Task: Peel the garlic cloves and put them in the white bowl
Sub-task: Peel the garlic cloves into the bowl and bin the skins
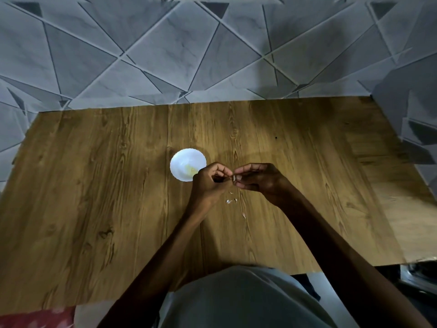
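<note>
My left hand (209, 179) and right hand (259, 177) both pinch one garlic clove (234, 178) between them, just right of the white bowl (181, 159); peel scraps (230, 201) lie nearer me on the wooden table (118, 185).

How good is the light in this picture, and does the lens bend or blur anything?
Head view: dim overall; the white bowl glares, its inside washed out; the left hand and right hand look dark, so the garlic clove they pinch is hard to make out; the edges of the table look bent by the wide lens.
</note>
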Available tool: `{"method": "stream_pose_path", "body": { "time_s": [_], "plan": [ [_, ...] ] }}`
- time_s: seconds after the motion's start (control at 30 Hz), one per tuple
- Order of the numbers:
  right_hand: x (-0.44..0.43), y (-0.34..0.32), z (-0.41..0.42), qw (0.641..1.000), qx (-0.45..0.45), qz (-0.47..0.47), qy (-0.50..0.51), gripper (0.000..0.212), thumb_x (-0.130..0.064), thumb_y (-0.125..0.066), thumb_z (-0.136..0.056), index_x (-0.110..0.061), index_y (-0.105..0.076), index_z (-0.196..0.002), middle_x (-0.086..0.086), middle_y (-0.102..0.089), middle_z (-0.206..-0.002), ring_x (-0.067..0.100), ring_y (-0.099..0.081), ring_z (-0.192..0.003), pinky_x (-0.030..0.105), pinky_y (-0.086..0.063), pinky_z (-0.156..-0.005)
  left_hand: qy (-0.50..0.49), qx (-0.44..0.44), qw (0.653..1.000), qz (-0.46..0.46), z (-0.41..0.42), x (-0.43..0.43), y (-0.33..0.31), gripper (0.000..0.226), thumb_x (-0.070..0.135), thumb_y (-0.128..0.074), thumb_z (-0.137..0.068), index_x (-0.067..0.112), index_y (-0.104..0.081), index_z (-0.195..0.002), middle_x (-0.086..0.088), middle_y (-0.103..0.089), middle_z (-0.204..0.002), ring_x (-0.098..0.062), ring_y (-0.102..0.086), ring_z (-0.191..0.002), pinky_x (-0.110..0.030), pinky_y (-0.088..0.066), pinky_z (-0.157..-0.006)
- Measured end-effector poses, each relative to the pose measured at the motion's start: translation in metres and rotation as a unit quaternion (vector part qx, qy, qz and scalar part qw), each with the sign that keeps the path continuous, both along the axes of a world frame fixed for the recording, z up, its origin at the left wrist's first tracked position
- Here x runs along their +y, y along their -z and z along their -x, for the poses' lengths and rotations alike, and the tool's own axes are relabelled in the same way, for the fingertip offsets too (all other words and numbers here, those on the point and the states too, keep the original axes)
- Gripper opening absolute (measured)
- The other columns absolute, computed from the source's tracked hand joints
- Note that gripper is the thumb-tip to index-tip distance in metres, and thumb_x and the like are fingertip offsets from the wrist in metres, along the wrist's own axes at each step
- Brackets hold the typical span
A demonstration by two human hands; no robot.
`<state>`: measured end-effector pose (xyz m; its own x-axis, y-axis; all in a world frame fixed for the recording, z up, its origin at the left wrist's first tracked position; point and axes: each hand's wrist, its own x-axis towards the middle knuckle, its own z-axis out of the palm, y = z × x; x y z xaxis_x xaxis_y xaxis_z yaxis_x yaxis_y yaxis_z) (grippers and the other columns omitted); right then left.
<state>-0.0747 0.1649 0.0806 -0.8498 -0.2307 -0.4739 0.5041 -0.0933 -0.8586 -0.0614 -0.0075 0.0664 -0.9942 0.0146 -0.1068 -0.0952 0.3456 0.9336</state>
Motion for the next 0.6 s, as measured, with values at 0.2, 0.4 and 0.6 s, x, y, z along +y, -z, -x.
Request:
{"method": "stream_pose_path", "body": {
  "time_s": [0.2,0.4,0.6],
  "plan": [
    [-0.002,0.005,0.003,0.999,0.007,-0.049,0.014,0.021,0.008,-0.068,-0.083,0.004,-0.069,-0.103,0.02,-0.073,-0.092,0.03,-0.072,-0.087,0.037,-0.06,-0.084,0.02,0.017,1.0,0.013,0.0,0.001,0.003,0.011,0.004,-0.065,-0.081,0.012,-0.072,-0.087,0.0,-0.072,-0.076,-0.014,-0.068,-0.073,-0.031,-0.054,-0.069],
    [-0.001,0.01,0.0,0.999,0.021,-0.031,0.02,0.023,0.005,-0.067,-0.085,0.008,-0.067,-0.108,0.022,-0.072,-0.097,0.029,-0.072,-0.09,0.034,-0.059,-0.082,0.021,-0.011,0.999,0.027,-0.001,-0.002,0.008,0.01,0.005,-0.064,-0.084,0.008,-0.072,-0.088,-0.002,-0.072,-0.074,-0.014,-0.068,-0.071,-0.034,-0.055,-0.072],
    [-0.002,0.011,-0.005,0.998,0.04,-0.047,0.011,0.02,0.002,-0.067,-0.086,0.007,-0.068,-0.106,0.021,-0.074,-0.095,0.03,-0.073,-0.09,0.03,-0.06,-0.077,0.056,0.001,0.996,0.069,-0.004,-0.007,0.004,0.007,0.015,-0.072,-0.083,0.013,-0.075,-0.089,0.007,-0.073,-0.078,-0.001,-0.067,-0.073,-0.027,-0.054,-0.071]
  ]
}}
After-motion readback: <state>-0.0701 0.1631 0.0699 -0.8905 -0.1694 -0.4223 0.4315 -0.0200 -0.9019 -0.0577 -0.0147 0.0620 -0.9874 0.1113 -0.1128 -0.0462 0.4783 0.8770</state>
